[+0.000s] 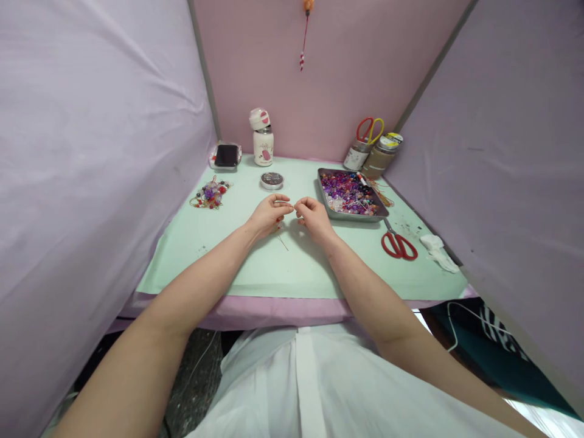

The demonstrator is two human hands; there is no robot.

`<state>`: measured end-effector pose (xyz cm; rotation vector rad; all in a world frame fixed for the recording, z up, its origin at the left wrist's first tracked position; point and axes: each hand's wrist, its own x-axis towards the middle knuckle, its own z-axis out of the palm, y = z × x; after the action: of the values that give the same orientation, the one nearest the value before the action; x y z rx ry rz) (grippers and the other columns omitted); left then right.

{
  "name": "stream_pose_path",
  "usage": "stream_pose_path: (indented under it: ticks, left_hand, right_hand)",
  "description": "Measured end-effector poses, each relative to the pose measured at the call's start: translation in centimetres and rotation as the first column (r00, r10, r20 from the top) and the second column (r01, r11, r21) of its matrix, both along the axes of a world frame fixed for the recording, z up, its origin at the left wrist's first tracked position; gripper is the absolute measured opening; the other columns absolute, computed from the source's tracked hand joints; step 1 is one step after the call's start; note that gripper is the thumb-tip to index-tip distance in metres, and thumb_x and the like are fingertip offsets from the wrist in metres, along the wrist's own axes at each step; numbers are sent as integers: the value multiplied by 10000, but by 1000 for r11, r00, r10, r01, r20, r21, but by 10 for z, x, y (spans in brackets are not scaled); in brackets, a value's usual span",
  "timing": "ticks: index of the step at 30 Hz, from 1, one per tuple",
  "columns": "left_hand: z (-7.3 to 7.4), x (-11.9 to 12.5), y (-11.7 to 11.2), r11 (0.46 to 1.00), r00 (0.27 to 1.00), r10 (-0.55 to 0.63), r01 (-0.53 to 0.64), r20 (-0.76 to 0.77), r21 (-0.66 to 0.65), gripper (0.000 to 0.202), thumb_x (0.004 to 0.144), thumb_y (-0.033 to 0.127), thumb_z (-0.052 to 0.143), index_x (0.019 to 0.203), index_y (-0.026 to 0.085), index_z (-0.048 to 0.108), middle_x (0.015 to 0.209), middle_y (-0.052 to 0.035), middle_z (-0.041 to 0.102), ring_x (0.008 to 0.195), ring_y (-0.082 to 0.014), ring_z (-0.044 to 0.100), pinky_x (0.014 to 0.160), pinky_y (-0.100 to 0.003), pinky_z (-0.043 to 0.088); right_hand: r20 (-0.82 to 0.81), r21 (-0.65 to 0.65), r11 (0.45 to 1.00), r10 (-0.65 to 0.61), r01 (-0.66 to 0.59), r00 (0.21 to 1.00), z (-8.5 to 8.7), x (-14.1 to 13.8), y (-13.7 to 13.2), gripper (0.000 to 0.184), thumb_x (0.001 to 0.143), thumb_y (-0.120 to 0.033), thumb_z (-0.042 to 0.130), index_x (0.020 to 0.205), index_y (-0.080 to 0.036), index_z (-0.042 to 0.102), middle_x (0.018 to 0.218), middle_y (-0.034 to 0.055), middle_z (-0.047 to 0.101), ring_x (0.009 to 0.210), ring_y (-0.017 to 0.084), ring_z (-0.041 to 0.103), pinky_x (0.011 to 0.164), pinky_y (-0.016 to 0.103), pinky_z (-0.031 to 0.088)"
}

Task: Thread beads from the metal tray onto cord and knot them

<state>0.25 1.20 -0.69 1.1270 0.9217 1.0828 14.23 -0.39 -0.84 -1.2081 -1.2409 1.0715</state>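
Note:
My left hand [269, 214] and my right hand [312, 216] meet over the pale green mat [283, 267], fingertips almost touching. Both are closed in a pinch on something very small and thin between them, too fine to name. A thin thread or pin [283, 243] lies on the mat just below my left hand. A metal tray [382, 213] filled with purple, pink and dark beads sits just to the right of my right hand.
A finished bead piece [210, 194] lies at the left. A small round tin [272, 180], a white bottle [263, 137] and a phone [225, 155] stand at the back. Red scissors [398, 244] and crumpled tissue [438, 252] lie right; jars [378, 156] holding scissors stand in the corner.

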Motion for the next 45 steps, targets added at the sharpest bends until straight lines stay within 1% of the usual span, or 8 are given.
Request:
stream_pose_path:
  ticks: [7, 17, 21, 25, 30, 33, 37, 45]
  left_hand:
    - [7, 4, -8, 997, 990, 74, -75, -121, -5, 328, 627, 162, 671, 903, 200, 497, 742, 34, 569, 457, -39, 393, 431, -201, 245]
    - [5, 4, -7, 997, 988, 79, -79, -131, 6, 315, 634, 175, 654, 882, 208, 463, 762, 30, 566, 459, -41, 382, 436, -199, 252]
    - [0, 5, -4, 979, 961, 168, -138, -218, 149, 325, 611, 128, 642, 874, 194, 462, 773, 16, 585, 548, -60, 465, 535, -204, 342]
    - [-5, 6, -3, 933, 913, 258, -150, -317, 328, 332, 577, 72, 615, 854, 192, 477, 763, 23, 580, 650, -85, 507, 649, -219, 377]
    - [-5, 7, -7, 891, 842, 311, -98, -441, 443, 312, 608, 75, 591, 881, 198, 498, 786, 17, 587, 633, -93, 475, 647, -230, 348]
    - [-4, 7, -9, 876, 821, 325, -74, -470, 477, 295, 633, 78, 582, 885, 201, 491, 776, 16, 590, 613, -98, 463, 645, -238, 348]
    - [-3, 7, -10, 876, 826, 333, -92, -454, 474, 295, 631, 68, 589, 875, 203, 492, 777, 13, 599, 652, -106, 494, 668, -239, 362]
    - [-4, 7, -6, 908, 885, 315, -176, -343, 380, 323, 602, 73, 609, 874, 195, 484, 767, 21, 593, 659, -95, 531, 676, -235, 394]
  right_hand:
    - [197, 109, 994, -37, 16, 980, -6, 3, 4, 110, 668, -320, 559, 666, -211, 551, 605, -32, 511, 588, 113, 442, 554, 240, 374]
    - [261, 167, 986, -68, 24, 963, -4, 5, 3, 89, 704, -290, 529, 681, -207, 551, 682, -21, 564, 604, 118, 484, 613, 262, 396]
    - [381, 335, 941, -174, 40, 908, -3, 3, 0, 90, 723, -287, 557, 757, -206, 576, 868, 19, 587, 718, 136, 533, 738, 295, 431]
    - [487, 432, 902, -245, 12, 838, -3, 1, -3, 113, 749, -324, 593, 735, -212, 578, 865, 34, 576, 790, 166, 528, 805, 325, 422]
    - [524, 431, 902, -281, 34, 804, -7, 0, -1, 175, 767, -355, 607, 671, -213, 572, 826, 35, 563, 844, 187, 519, 832, 344, 402]
    - [534, 410, 911, -274, 38, 800, -10, 1, 1, 135, 759, -307, 598, 666, -211, 579, 841, 39, 559, 875, 194, 513, 843, 348, 394]
    - [520, 386, 922, -234, 18, 821, -12, 2, 2, 68, 733, -207, 555, 668, -210, 575, 846, 35, 561, 869, 188, 509, 837, 340, 400]
    - [486, 371, 928, -215, 22, 847, -11, 2, 1, 50, 726, -223, 549, 687, -208, 577, 858, 36, 575, 839, 180, 518, 823, 336, 420]
